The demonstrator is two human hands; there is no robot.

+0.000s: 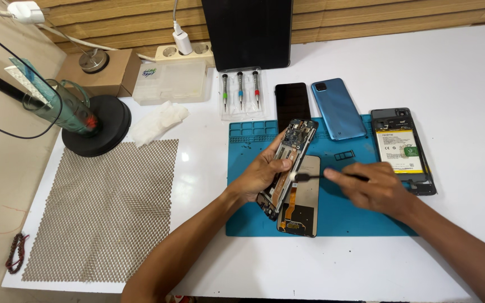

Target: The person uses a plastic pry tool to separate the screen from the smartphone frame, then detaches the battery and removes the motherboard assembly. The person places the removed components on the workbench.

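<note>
Bench [456, 73] surface, white, carries one blue work mat [343, 216], one mesh pad [108, 213] and one round black stand base [105, 126]. Phone parts number five: one opened phone frame [288, 163], one display panel [303, 202] under it on the mat, one blue back cover [338, 108], one dark screen [292, 101], one battery chassis [402, 148]. Three screwdrivers [241, 90] lie in a tray. Left hand [262, 174] grips the frame, tilted above the mat; right hand [377, 188] pinches a thin black tool [310, 177] whose tip touches the frame.

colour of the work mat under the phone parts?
Teal-blue work mat, with moulded trays along its top edge. Clearest in the head view, the only one.
</note>
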